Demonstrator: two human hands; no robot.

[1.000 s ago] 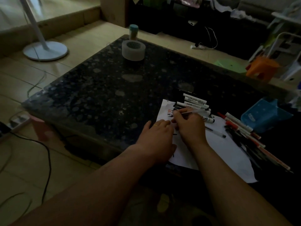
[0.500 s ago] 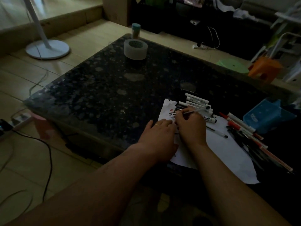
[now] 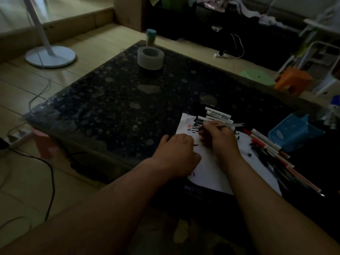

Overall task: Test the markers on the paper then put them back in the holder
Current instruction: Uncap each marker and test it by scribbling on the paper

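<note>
Nearest you, your left hand point(image 3: 176, 153) lies flat on the paper point(image 3: 217, 168), a thin, limp sheet apt to slide on the polished table point(image 3: 128, 100) unless pinned. Beyond it, your right hand point(image 3: 219, 138) pinches a slim, light, stiff pen point(image 3: 220, 126) near its tip, which suits steady test strokes. Farther off lie loose markers point(image 3: 218, 115) and the blue holder point(image 3: 292, 133).

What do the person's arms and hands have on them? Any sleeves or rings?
Both forearms are bare, with no sleeves, watch or bracelet in view. The left hand wears a thin gold-coloured ring on one finger. The right hand shows no ring or glove that I can see, though the picture is dim.
</note>
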